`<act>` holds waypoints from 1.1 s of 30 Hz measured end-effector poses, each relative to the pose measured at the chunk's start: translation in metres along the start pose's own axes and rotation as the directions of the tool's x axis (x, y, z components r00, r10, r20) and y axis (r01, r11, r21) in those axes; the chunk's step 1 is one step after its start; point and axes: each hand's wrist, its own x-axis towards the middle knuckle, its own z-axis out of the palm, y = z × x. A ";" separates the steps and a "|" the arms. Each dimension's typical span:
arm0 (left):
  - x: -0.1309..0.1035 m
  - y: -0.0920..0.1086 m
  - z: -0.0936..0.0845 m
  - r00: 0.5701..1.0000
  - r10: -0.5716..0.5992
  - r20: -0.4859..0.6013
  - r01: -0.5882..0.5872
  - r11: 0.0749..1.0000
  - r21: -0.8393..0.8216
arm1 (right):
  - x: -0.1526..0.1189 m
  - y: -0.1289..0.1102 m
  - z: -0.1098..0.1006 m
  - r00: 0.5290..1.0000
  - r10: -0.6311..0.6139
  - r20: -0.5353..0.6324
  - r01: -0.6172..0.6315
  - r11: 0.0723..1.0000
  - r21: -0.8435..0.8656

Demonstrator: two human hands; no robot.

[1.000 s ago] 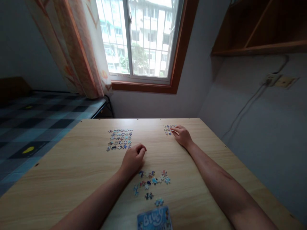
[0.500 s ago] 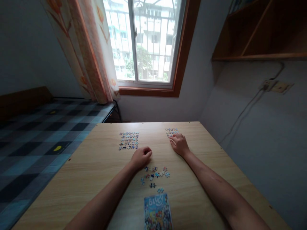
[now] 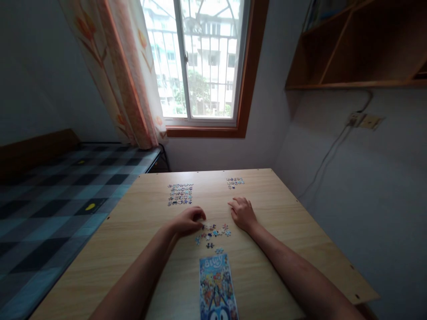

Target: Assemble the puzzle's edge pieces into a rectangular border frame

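Observation:
Loose puzzle pieces (image 3: pixel 215 233) lie scattered mid-table. My left hand (image 3: pixel 191 219) is at their upper left edge, fingers curled with thumb and fingertips close to a piece; whether it grips one is too small to tell. To the right of the pile, my right hand (image 3: pixel 243 212) rests on the table, fingers spread and holding nothing. Rows of pieces (image 3: pixel 180 194) are laid out at the back left. A smaller group of rows (image 3: pixel 235 182) sits at the back right, beyond my right hand. A blue picture sheet marked "BLUEY" (image 3: pixel 217 284) lies nearest me.
The wooden table (image 3: pixel 270 266) reaches toward the window (image 3: pixel 210 66). On the left is a bed with a checked cover (image 3: pixel 50 213), beside a curtain (image 3: pixel 130 80). A wall shelf (image 3: pixel 350 49) and a socket with a cable (image 3: pixel 355 119) are on the right.
My right hand has drawn back from the right-hand rows toward the loose pieces. My left hand has moved slightly to the pile's edge. The view has shifted a little.

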 end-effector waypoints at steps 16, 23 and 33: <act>0.026 0.011 0.014 0.969 -0.093 -0.228 0.151 0.957 0.249 | 0.004 -0.001 -0.003 1.000 -0.021 -0.007 0.021 0.997 0.072; 0.039 0.024 0.032 0.865 -0.239 -0.441 0.388 0.875 0.288 | 0.012 -0.002 -0.003 0.990 -0.122 0.070 0.109 0.981 0.162; 0.036 0.015 0.032 0.825 -0.200 -0.528 0.305 0.945 0.120 | 0.033 -0.022 0.010 0.921 -0.375 0.106 0.345 0.911 0.227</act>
